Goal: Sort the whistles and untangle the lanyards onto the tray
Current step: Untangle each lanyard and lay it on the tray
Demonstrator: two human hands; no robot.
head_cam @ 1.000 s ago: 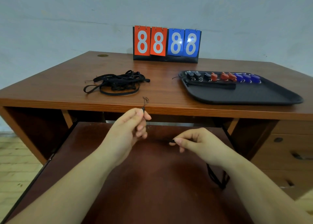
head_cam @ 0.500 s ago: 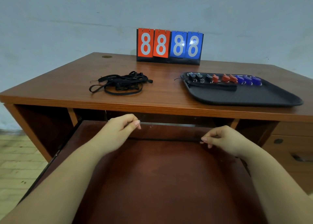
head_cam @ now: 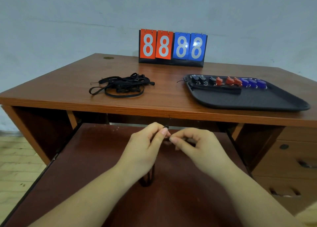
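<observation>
My left hand (head_cam: 145, 146) and my right hand (head_cam: 197, 146) meet fingertip to fingertip over the pull-out shelf, below the desk's front edge. Both pinch one black lanyard (head_cam: 148, 177); its end pokes up above my left fingers and its loop hangs down under my left wrist. A tangled heap of black lanyards (head_cam: 120, 86) lies on the desk at the left. The black tray (head_cam: 257, 101) at the right carries a back row of black whistles (head_cam: 202, 80), red whistles (head_cam: 228, 81) and blue whistles (head_cam: 252, 83), with a folded lanyard (head_cam: 217, 89) in front of them.
A flip scoreboard (head_cam: 172, 47) showing 8888 stands at the back of the wooden desk (head_cam: 154, 104). The dark red pull-out shelf (head_cam: 96, 158) extends toward me. Drawers (head_cam: 291, 158) sit under the desk at the right.
Half a second ago my hands were spread apart with the lanyard stretched between them. They have since come together at the middle, and the lanyard's loop now hangs below my left wrist.
</observation>
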